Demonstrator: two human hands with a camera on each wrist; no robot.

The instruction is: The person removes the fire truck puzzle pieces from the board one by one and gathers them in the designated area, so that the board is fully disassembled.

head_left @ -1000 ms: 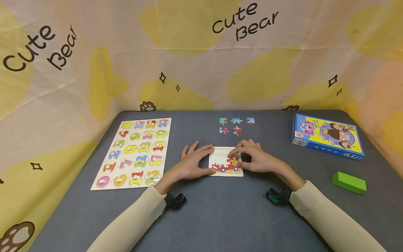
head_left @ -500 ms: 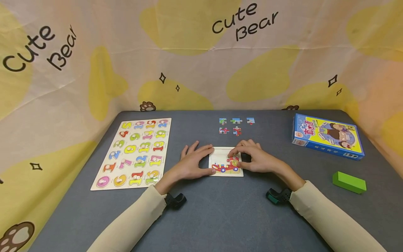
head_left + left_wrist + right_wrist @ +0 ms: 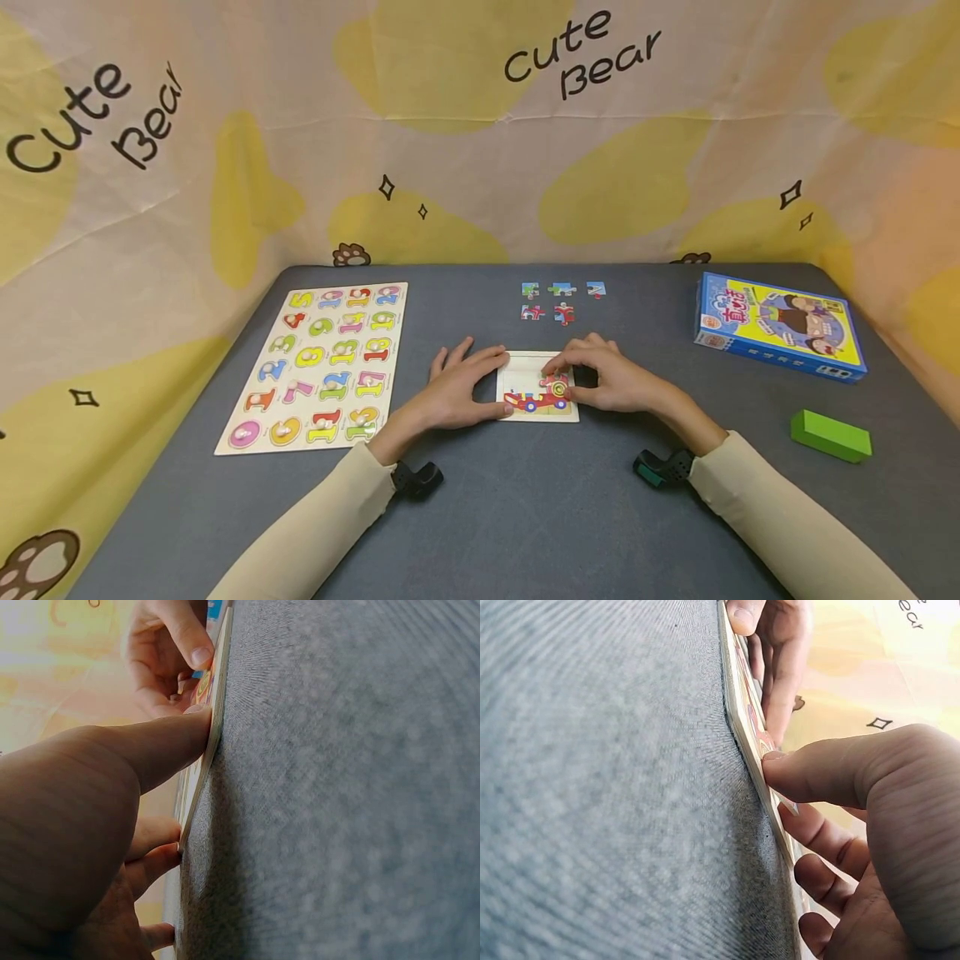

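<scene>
A small pale puzzle tray [image 3: 522, 364] lies on the table between the two hands, its lower part filled with joined pieces picturing a red car [image 3: 531, 402]. My left hand [image 3: 453, 396] rests at the tray's left side, fingers spread, the thumb pressing its lower left corner. At the right side, my right hand [image 3: 611, 375] pinches a puzzle piece [image 3: 556, 386] with a red and yellow wheel between thumb and index finger, down at the picture. Its other fingers are loosely bent. In the right wrist view the right thumb [image 3: 810, 771] lies over the tray's edge; the piece is mostly hidden there.
Several loose puzzle pieces [image 3: 562, 289] lie in two rows behind the tray. A number board [image 3: 311, 375] is at the left. On the right are a blue and yellow box [image 3: 780, 325] and a green block [image 3: 831, 435]. A printed cloth [image 3: 465, 150] hangs behind the table.
</scene>
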